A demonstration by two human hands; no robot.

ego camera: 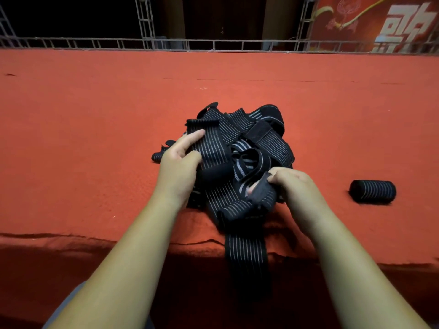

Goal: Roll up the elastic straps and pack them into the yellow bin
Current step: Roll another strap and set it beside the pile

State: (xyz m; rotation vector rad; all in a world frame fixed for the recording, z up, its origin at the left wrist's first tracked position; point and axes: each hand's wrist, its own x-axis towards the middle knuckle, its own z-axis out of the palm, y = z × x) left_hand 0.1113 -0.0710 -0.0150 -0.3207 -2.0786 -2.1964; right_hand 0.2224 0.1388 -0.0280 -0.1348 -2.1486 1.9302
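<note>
**Grip state.** The left grip (178, 165) is closed on a raised strap (209, 148) at the left of the pile. The strap is clamped under the thumb, and the index finger is laid straight along its face. The right grip (292, 184) is pinched on a strap end (260, 189) at the near side of the pile.

**Location of work.** The elastic straps (256, 134) are heaped in one tangled pile at the middle of the bench (95, 119). One hanging strap (247, 260) is draped over the near edge. It cannot be determined whether this is the strap pinched by the right grip. One rolled strap (372, 191) is laid well apart to the right. The yellow bin is not in view.

**Purpose of hold.** The two holds are judged to serve separation. The bulk is steadied on one side while a free end is drawn out on the other, so that a single strap can be cleared for rolling. The finished roll is probably kept away from the pile to prevent re-tangling.

**Progress.** The task is judged to be at an early stage: one roll is made and nothing is seen packed.

**Surface and room.** The bench is covered by red cloth (356, 110), wrinkled at the near edge. A metal truss rail (213, 42) is set along the far side. Beyond it the room is dark, and a red banner (356, 22) with large white characters is hung at the upper right.
</note>
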